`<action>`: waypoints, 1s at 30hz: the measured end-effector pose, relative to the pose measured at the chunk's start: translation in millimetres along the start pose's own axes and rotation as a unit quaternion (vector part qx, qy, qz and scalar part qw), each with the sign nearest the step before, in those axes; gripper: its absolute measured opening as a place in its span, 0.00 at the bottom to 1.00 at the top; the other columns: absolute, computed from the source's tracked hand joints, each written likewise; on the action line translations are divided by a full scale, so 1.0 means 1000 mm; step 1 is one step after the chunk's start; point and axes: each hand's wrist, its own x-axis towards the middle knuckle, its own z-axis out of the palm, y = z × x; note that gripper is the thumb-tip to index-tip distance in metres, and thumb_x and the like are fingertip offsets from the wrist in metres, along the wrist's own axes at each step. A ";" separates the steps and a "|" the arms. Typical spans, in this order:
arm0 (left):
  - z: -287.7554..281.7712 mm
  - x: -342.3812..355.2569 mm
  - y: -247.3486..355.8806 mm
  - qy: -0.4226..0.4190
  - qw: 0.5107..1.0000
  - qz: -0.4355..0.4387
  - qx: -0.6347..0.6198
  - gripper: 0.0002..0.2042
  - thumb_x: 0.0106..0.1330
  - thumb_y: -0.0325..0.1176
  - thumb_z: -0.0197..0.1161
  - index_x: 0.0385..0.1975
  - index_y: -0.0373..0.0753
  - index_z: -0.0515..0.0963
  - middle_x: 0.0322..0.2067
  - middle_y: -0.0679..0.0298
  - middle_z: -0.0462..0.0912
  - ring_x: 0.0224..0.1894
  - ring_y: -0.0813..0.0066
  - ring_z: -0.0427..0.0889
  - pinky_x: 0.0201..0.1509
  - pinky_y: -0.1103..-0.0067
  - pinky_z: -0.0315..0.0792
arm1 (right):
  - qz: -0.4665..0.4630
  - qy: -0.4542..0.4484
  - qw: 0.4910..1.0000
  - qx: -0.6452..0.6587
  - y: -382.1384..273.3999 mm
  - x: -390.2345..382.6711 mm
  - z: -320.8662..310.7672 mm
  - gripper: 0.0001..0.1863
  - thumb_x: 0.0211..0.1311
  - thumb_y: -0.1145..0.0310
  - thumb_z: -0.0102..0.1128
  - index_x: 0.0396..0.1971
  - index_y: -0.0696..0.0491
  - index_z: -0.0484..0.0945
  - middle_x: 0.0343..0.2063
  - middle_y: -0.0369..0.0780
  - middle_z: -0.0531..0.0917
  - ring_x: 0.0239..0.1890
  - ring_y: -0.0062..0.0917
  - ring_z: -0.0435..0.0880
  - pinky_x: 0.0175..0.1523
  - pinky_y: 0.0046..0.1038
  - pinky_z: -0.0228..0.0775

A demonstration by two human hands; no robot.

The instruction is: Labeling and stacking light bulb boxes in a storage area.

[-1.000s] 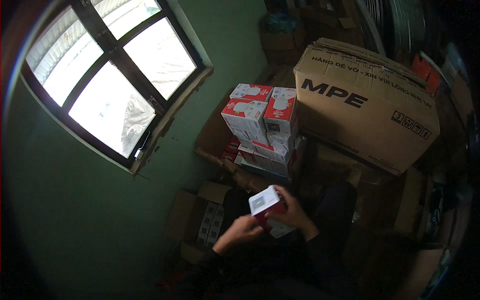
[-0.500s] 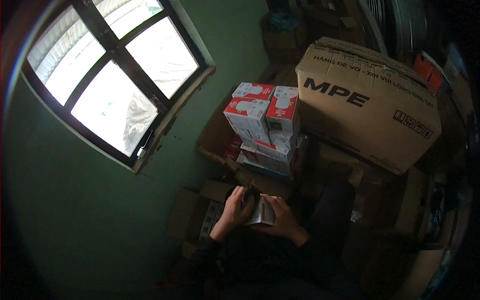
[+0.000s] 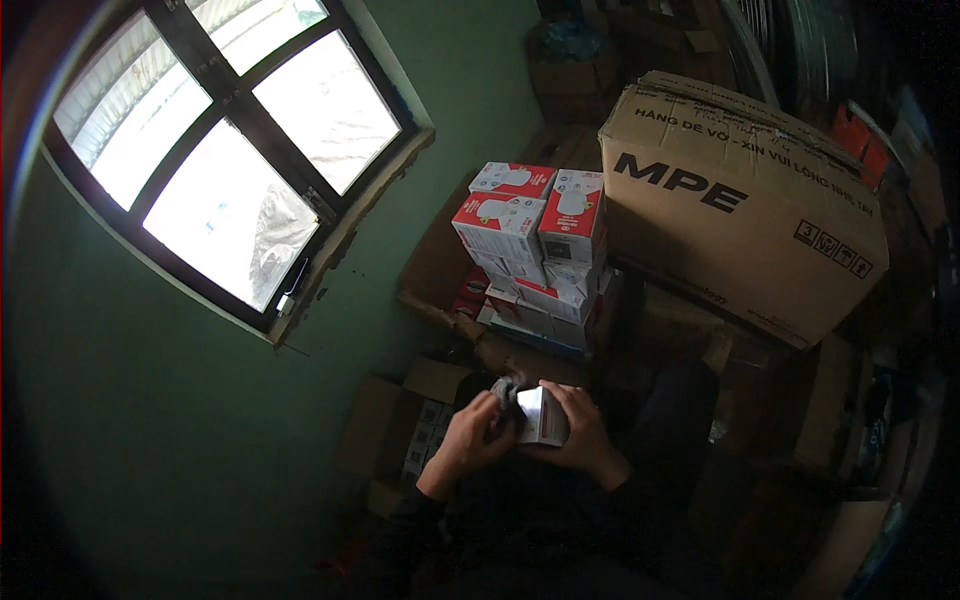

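Observation:
A small white box is held low in the middle, in front of my body. My right hand grips it from the right, fingers along its far edge and thumb side beneath. My left hand is closed on a crumpled grey cloth, which sits against the left upper edge of the box. Part of the cloth is hidden behind the left fingers. Just left of that hand, an open carton contains several small white boxes with dark square marks.
Ahead stands a stack of red and white boxes in an opened carton. A large brown carton is at its right. A green wall with a bright window borders the left. More cartons stand at the back.
Both hands and the white box have shifted slightly right. The left hand has moved the cloth, which now shows more clearly at the box's edge. The box's face appears brighter.

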 end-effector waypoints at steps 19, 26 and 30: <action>0.004 0.018 -0.004 0.061 0.990 -0.003 0.126 0.13 0.61 0.35 0.69 0.38 0.34 0.76 0.35 0.53 0.78 0.37 0.48 0.84 0.38 0.61 0.77 | -0.078 -0.025 0.995 -0.052 0.005 0.002 -0.005 0.52 0.47 0.47 0.86 0.70 0.54 0.71 0.57 0.48 0.79 0.59 0.42 0.80 0.63 0.44 0.71; 0.008 0.017 0.000 -0.064 0.996 -0.021 0.057 0.14 0.63 0.39 0.69 0.40 0.37 0.76 0.38 0.54 0.80 0.40 0.47 0.85 0.40 0.62 0.79 | -0.051 0.005 0.993 -0.102 0.009 0.005 -0.012 0.51 0.47 0.47 0.85 0.68 0.56 0.72 0.56 0.48 0.80 0.56 0.43 0.81 0.61 0.44 0.72; 0.009 0.025 0.000 0.076 0.995 -0.029 0.053 0.13 0.64 0.36 0.68 0.39 0.35 0.74 0.35 0.52 0.77 0.37 0.45 0.83 0.38 0.61 0.76 | -0.063 -0.006 0.996 -0.062 0.003 0.002 -0.006 0.52 0.44 0.49 0.87 0.68 0.56 0.72 0.56 0.48 0.80 0.58 0.44 0.80 0.63 0.43 0.71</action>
